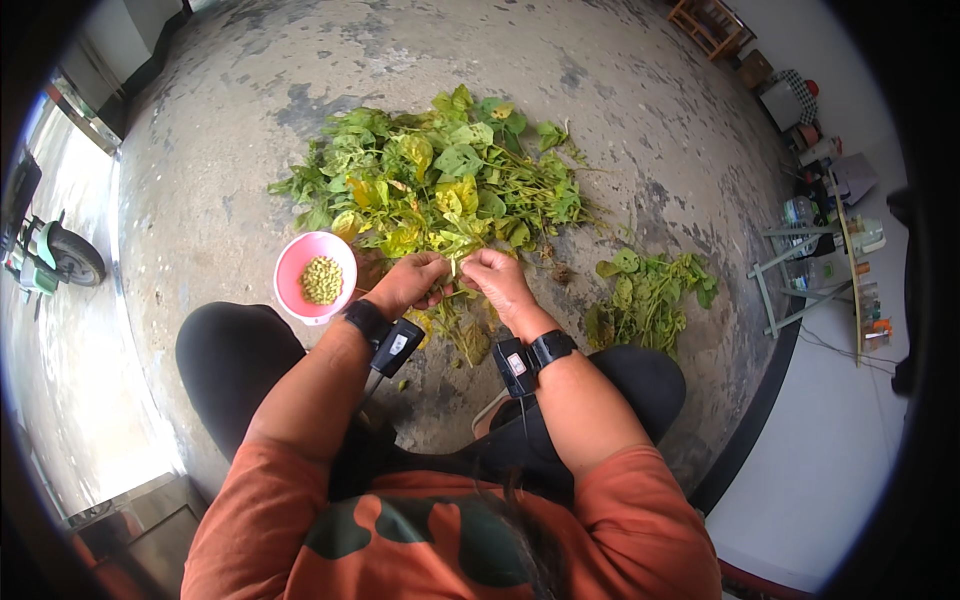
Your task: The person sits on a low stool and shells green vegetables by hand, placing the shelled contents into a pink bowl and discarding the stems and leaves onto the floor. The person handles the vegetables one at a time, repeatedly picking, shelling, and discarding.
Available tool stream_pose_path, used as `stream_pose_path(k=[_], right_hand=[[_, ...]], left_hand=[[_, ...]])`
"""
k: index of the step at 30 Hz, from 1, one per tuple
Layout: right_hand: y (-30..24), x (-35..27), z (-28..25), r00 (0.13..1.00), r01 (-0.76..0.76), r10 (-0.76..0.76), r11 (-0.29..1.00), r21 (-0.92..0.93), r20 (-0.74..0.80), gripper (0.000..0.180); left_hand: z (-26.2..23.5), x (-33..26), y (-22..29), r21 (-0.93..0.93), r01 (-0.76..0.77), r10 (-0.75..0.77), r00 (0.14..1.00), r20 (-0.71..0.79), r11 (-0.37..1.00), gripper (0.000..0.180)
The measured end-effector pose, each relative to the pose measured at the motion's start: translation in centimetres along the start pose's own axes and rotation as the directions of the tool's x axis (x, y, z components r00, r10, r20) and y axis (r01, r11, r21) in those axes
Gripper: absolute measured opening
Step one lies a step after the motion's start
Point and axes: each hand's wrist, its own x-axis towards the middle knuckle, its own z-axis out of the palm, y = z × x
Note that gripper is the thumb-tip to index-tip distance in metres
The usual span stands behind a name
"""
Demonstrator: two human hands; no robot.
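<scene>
My left hand [415, 282] and my right hand [498, 282] meet in front of me, fingers of both closed in a pinch. Between the fingertips shows a small pale green piece that looks like a bean pod [454, 266], partly hidden by the fingers. Just beyond the hands spreads a large heap of leafy bean plants [410, 160], green with some yellow leaves. Left of my left hand stands a pink bowl [288, 270], holding light green shelled beans [322, 280]. A smaller pile of bean plants [650, 295] lies right of my right hand.
Bare, patchy concrete floor [650, 130] surrounds the heap. My bent knees flank the work area. At the right, a small folding table [850, 270] bears bottles and jars near the wall. A wooden stool [712, 28] is far right; a two-wheeler's wheel [75, 255] shows at the left doorway.
</scene>
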Motion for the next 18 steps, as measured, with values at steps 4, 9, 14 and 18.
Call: stream_pose_path(k=[4,9,14,18], right_hand=[[0.0,-0.7,0.3,0.985,-0.168,0.17,0.98,0.105,-0.004,0.02],[0.4,-1.2,0.4,0.962,-0.271,0.235,0.884,0.381,0.141,0.015],[0.6,-0.9,0.2,0.959,-0.27,0.196,0.849,0.454,0.205,0.015],[0.6,-0.8,0.4,0.971,-0.231,0.179,0.874,0.428,0.159,0.015]], left_hand=[[0.2,0.2,-0.5,0.336,-0.122,0.151,0.986,-0.063,0.934,0.03],[0.5,-0.5,-0.1,0.672,-0.28,0.364,0.931,0.017,0.686,0.034],[0.9,-0.7,-0.1,0.666,-0.345,0.436,0.899,0.032,0.662,0.033],[0.8,0.0,-0.9,0.589,-0.265,0.354,0.934,-0.038,0.763,0.032]])
